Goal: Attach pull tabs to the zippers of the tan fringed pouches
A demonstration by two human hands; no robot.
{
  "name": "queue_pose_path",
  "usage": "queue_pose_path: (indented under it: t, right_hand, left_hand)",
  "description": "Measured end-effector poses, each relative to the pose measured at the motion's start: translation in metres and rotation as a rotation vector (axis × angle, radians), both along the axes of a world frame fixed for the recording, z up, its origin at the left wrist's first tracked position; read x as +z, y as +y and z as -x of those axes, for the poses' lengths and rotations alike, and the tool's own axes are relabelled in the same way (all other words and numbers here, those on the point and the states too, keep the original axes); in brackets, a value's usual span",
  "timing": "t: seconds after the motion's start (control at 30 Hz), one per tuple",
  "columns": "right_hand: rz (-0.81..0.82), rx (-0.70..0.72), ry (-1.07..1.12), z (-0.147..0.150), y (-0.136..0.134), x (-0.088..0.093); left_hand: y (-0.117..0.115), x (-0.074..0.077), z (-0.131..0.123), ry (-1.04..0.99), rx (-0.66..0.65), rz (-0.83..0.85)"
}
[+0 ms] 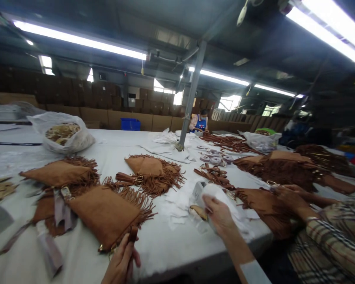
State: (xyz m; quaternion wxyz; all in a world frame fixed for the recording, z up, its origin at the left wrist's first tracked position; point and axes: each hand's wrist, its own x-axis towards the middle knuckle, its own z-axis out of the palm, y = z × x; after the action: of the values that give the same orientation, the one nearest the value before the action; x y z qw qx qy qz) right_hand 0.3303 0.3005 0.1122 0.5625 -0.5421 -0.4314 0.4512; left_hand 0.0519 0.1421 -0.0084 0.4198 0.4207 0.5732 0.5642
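Brown fringed bag (105,213) at the left hand (122,256) bears gold-toned hardware (100,248).

Just beyond the left fingers (125,244), the fringed pouch (106,213) looks like matt suede, its corner fitting (100,248) glossy metal; the strap (133,234) they hold resembles smooth leather. Left of the right fingers (209,203) lie matt white paper slips (177,210).

A blue bin (130,124) stands before brown cartons (94,116).
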Motion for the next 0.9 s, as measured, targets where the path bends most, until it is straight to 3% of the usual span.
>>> queue_pose_path:
  t: [0.13, 0.23, 0.4, 0.57, 0.73, 0.9]
  right_hand:
    - [0.162, 0.285, 0.017, 0.088, -0.054, -0.048]
    - [0.234, 0.415, 0.025, 0.130, -0.089, -0.073]
    - [0.180, 0.592, 0.021, 0.158, -0.124, -0.083]
    - [0.137, 0.726, -0.152, 0.160, -0.134, -0.082]
    - [0.166, 0.697, -0.224, 0.157, -0.132, -0.083]
    - [0.402, 0.376, 0.176, 0.158, -0.123, -0.084]
  left_hand:
    - [0.002, 0.029, 0.018, -0.276, -0.154, 0.015]
    - [0.001, 0.046, 0.033, -0.332, -0.286, 0.066]
    - [0.000, 0.055, 0.044, -0.308, -0.483, 0.134]
    - [0.000, 0.050, 0.040, -0.213, -0.461, 0.153]
    - [0.000, 0.043, 0.038, -0.196, -0.421, 0.124]
    - [0.002, 0.035, 0.041, -0.160, -0.286, 0.050]
